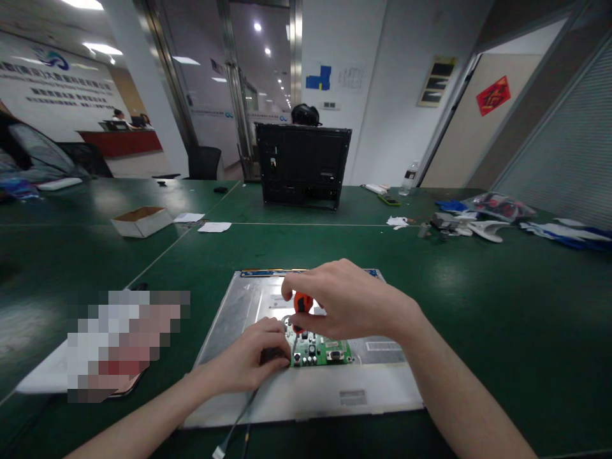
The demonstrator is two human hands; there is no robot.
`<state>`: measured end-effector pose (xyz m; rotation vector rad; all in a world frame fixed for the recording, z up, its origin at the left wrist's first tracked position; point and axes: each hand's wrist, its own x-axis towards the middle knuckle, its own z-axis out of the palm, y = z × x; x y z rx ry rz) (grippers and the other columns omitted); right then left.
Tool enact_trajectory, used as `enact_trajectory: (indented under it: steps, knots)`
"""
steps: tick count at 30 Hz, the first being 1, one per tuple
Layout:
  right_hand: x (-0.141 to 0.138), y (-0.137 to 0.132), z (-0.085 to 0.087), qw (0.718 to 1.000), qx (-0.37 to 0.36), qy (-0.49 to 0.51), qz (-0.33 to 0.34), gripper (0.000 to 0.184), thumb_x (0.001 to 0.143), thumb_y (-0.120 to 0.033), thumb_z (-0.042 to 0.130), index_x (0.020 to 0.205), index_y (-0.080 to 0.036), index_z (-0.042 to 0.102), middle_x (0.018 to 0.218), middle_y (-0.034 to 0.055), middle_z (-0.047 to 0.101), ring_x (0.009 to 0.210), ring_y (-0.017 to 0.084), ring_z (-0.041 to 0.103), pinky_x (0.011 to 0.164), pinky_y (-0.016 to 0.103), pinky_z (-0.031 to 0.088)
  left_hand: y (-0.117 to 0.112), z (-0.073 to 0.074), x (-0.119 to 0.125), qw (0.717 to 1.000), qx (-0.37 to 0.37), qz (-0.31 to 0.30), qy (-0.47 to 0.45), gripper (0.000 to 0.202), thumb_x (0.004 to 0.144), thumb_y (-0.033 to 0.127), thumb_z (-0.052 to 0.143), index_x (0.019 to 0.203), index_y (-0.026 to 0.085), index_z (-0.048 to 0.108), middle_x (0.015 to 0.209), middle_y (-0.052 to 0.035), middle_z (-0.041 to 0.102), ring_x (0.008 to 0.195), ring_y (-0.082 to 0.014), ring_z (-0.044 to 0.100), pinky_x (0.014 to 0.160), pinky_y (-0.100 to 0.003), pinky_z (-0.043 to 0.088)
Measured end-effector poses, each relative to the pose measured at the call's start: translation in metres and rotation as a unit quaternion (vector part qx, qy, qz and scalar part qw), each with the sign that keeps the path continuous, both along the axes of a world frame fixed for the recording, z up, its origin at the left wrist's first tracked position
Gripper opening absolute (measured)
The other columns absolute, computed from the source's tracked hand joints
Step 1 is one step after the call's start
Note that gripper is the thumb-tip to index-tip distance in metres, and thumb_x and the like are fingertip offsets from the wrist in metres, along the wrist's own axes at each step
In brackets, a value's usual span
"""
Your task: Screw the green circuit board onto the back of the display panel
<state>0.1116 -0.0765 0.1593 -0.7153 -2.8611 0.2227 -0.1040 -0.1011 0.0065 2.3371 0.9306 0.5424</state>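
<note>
A silver monitor panel (239, 312) lies face down on the green table in front of me. A green circuit board (329, 352) sits on its back. My right hand (344, 303) is closed around the orange and black handle of a screwdriver (301, 305), held upright over the board's left end. My left hand (251, 360) rests on the panel with its fingers pinched at the board's left edge, just beside the screwdriver's tip. What the left fingers pinch is hidden. Thin cables (236, 424) run off the panel's near edge.
A black monitor back shell (303, 166) stands upright across the table, a person's head behind it. A small cardboard box (141, 221) and papers lie at left. Plastic parts, bags and a bottle (408, 178) lie at right. A blurred patch covers something at near left.
</note>
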Motion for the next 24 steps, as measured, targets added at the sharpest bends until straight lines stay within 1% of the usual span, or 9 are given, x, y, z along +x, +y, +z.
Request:
enact_trajectory:
  steps: [5, 12, 18, 24]
  knots:
    - [0.0005, -0.0009, 0.0009, 1.0, 0.001, -0.002, 0.001, 0.013, 0.085, -0.028, 0.058, 0.094, -0.02, 0.053, 0.08, -0.002, 0.066, 0.064, 0.011, 0.052, 0.054, 0.025, 0.026, -0.0011, 0.0018, 0.0016, 1.0, -0.007, 0.012, 0.01, 0.007, 0.081, 0.014, 0.059, 0.084, 0.021, 0.061, 0.084, -0.0003, 0.058, 0.084, -0.019, 0.052, 0.074, -0.03, 0.04]
    - [-0.0011, 0.0, -0.0013, 1.0, 0.002, -0.004, -0.008, 0.011, 0.083, -0.025, 0.059, 0.091, -0.02, 0.053, 0.079, -0.0016, 0.066, 0.065, 0.011, 0.052, 0.054, 0.025, 0.025, -0.0005, -0.0008, 0.0026, 0.999, -0.016, 0.025, 0.024, 0.005, 0.081, 0.017, 0.06, 0.085, 0.02, 0.061, 0.077, 0.0009, 0.056, 0.078, -0.0174, 0.051, 0.068, -0.028, 0.038]
    - [-0.0009, -0.0002, -0.0015, 1.0, 0.002, -0.003, -0.013, 0.012, 0.083, -0.026, 0.058, 0.093, -0.02, 0.053, 0.08, -0.0008, 0.067, 0.065, 0.012, 0.053, 0.055, 0.025, 0.026, -0.001, 0.0004, 0.0021, 0.999, -0.021, 0.02, 0.015, 0.007, 0.081, 0.016, 0.061, 0.086, 0.02, 0.063, 0.082, -0.0001, 0.058, 0.083, -0.0185, 0.052, 0.073, -0.029, 0.039]
    - [-0.0011, -0.0018, -0.0006, 1.0, 0.012, -0.013, -0.013, 0.013, 0.083, -0.026, 0.058, 0.094, -0.02, 0.054, 0.082, 0.0002, 0.066, 0.066, 0.012, 0.055, 0.054, 0.025, 0.026, -0.0002, 0.0001, 0.0007, 0.999, -0.036, 0.018, 0.016, 0.007, 0.08, 0.017, 0.062, 0.086, 0.02, 0.063, 0.083, 0.0, 0.06, 0.084, -0.0186, 0.054, 0.074, -0.03, 0.04]
